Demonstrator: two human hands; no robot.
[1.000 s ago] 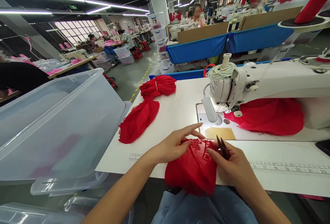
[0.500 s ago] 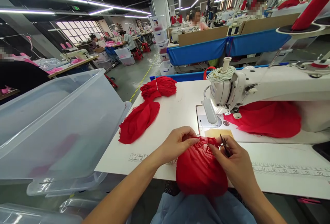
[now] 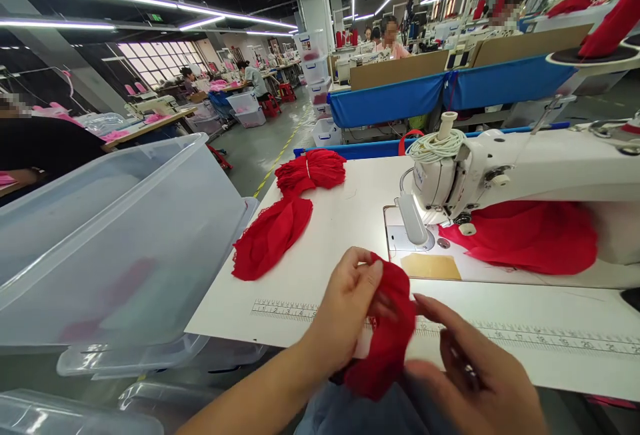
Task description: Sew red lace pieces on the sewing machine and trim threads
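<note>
Head view: pinched red cloth (image 3: 401,331) by its top in left hand (image 3: 345,311); hung rest below grip, at near edge of table (image 3: 345,221); curled right hand (image 3: 493,378), beside cloth, around mostly hidden metal tool (image 3: 469,369).

Left hand (image 3: 343,308): holds red cloth (image 3: 401,328)
Right hand (image 3: 485,378): blurred metal tool (image 3: 469,371), cloth's four o'clock
Tied bundle (image 3: 327,169): cloth's eleven o'clock

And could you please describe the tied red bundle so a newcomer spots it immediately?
On the white table, look left of the sewing machine, toward the far edge. The red bundle lies there; unlike the adjoining red cloth, it has a pale band across it.
</note>
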